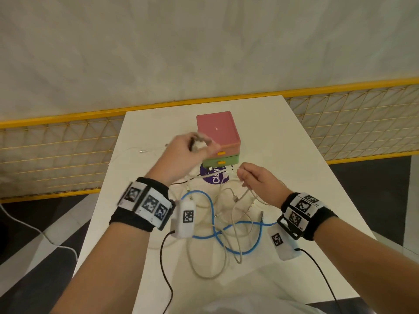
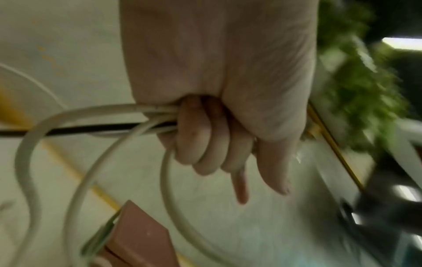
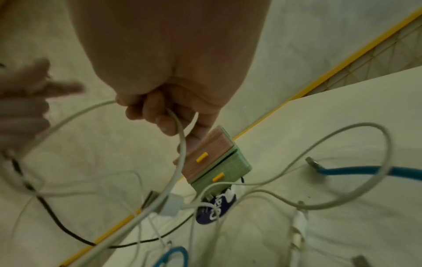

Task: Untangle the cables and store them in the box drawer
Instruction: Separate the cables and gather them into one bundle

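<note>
My left hand (image 1: 186,152) fists white cables (image 2: 95,115); right hand (image 1: 256,180) pinches one at 3 o'clock; I'd pull apart slowly.

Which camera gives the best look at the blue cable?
The head view: the blue cable shows nearly whole, looping across the white table among pale cables. The right wrist view catches only a stretch with a plug end and a loop at the bottom edge. The left wrist view shows none of it.
</note>
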